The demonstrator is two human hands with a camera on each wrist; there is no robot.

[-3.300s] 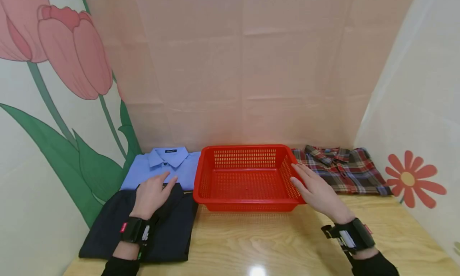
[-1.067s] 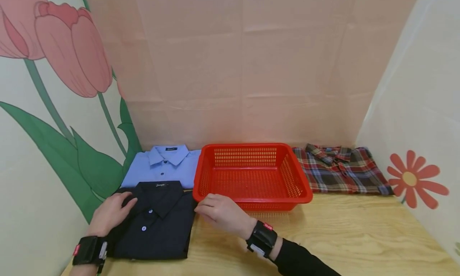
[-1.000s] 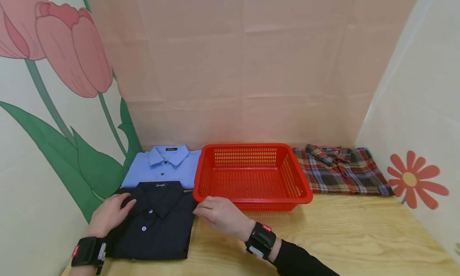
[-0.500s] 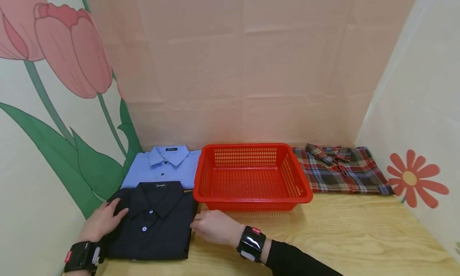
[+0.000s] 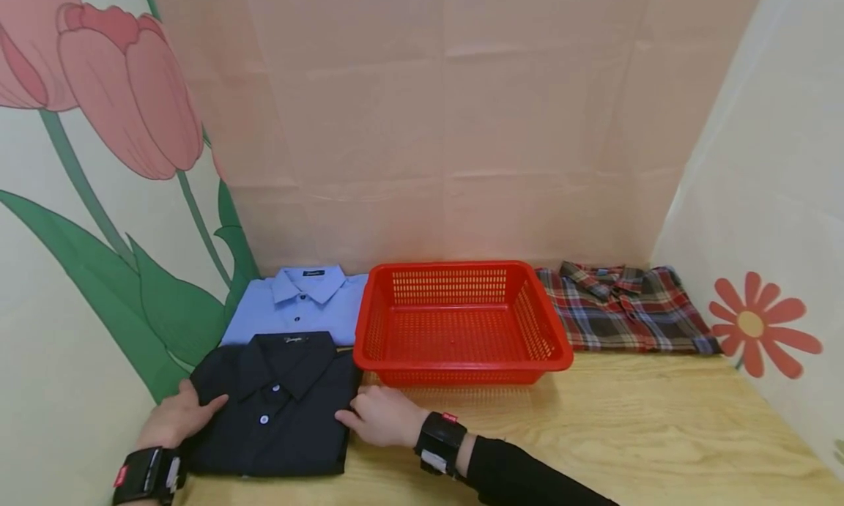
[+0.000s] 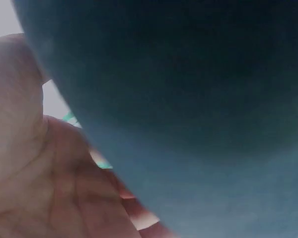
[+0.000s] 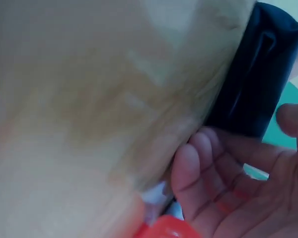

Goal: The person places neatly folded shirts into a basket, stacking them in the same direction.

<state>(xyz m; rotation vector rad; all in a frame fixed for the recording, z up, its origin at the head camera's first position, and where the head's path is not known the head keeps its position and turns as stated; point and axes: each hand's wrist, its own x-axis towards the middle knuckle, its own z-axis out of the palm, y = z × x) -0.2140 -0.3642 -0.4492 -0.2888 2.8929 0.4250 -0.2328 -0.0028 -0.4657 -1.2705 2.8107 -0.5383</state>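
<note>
A folded black button-up shirt [image 5: 290, 411] lies on the table at the front left. My left hand [image 5: 173, 419] is at its left side, thumb stretched over the cloth and fingers along the edge; in the left wrist view the dark shirt [image 6: 188, 109] hides the fingertips. At the right edge, my right hand [image 5: 385, 416] points its thumb over the shirt, with its other fingers bent beside the edge. In the right wrist view thumb and fingers stand apart near the shirt's side [image 7: 248, 84]. No firm grip shows in either hand.
A red plastic basket [image 5: 461, 374] with nothing in it stands behind my right hand. A folded light blue shirt [image 5: 257, 312] lies behind the black one. To the basket's right is a folded plaid shirt [image 5: 633, 323]. Printed cloth walls enclose the wooden table [image 5: 626, 433].
My right hand has left the basket's right side and come to the black shirt's right edge, drawing nearer lately. My left hand has slid left and forward-down along the shirt's left edge.
</note>
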